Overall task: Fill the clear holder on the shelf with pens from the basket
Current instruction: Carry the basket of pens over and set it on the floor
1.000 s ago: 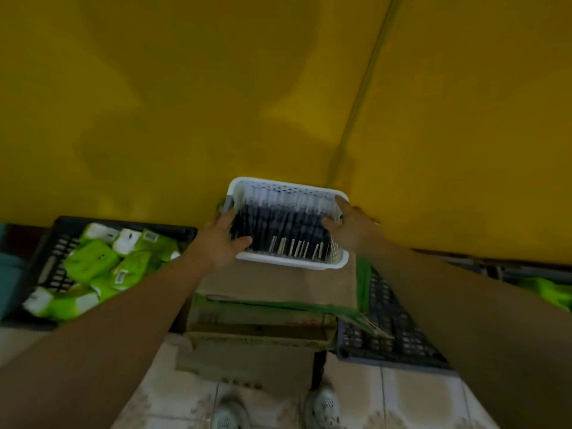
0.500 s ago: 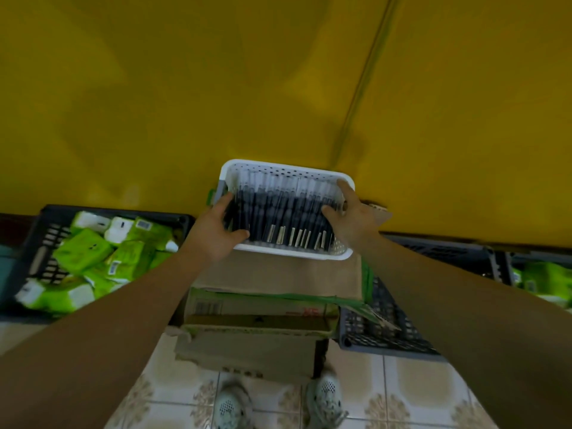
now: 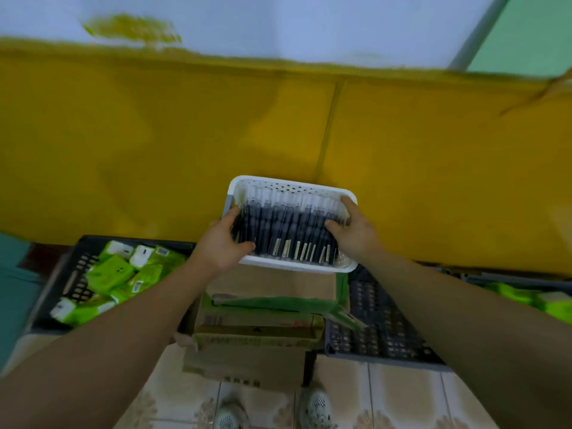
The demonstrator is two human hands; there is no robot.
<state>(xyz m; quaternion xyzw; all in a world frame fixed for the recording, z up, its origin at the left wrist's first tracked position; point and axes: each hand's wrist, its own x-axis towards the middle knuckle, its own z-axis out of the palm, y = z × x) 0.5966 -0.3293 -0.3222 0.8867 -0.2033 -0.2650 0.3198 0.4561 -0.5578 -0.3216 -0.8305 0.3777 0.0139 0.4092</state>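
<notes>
A white perforated basket (image 3: pixel 278 185) packed with several dark pens (image 3: pixel 288 227) is held up in front of a yellow wall. My left hand (image 3: pixel 221 243) grips its left side, thumb lying over the pens. On the right side my right hand (image 3: pixel 356 232) clasps the rim, fingers reaching inside. The basket hangs above a stack of cardboard boxes (image 3: pixel 257 323). No clear holder or shelf is in view.
A dark crate (image 3: pixel 79 274) with green and white packets sits at the lower left. An empty grey crate (image 3: pixel 383 323) lies at the lower right, more green packets (image 3: pixel 526 294) beyond it. Tiled floor and my shoes (image 3: pixel 315 407) show at the bottom.
Both hands have lifted the basket off the cardboard box. The view has tilted up, so the wall's pale upper band now shows.
</notes>
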